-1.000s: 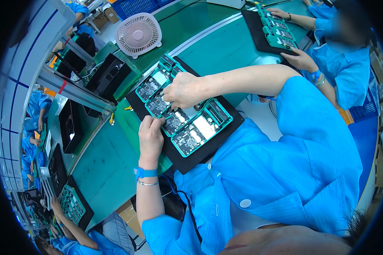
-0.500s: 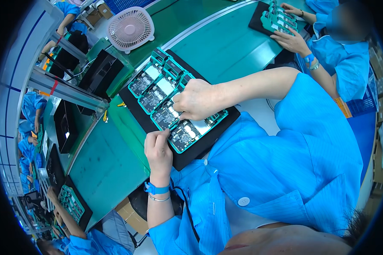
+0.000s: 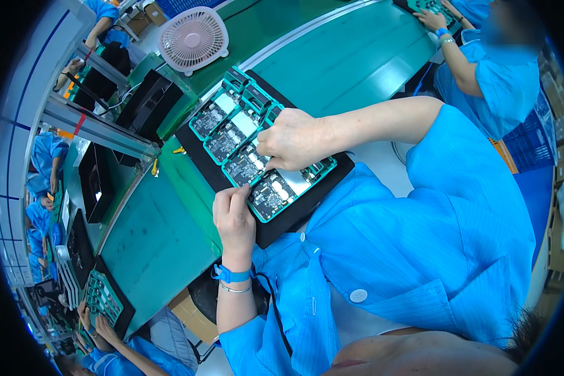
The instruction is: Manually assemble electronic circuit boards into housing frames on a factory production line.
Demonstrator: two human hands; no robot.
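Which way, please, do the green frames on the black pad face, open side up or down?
Open side up: the green frames show circuit boards inside, uncovered.

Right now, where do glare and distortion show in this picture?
Head view: glare on the green table, upper right; head view: fisheye bending along the gridded white panel, far left; head view: the left hand and right hand look fairly sharp.

Circuit board (image 3: pixel 245 168) partly hidden beneath right fingers (image 3: pixel 266 149), contact unclear
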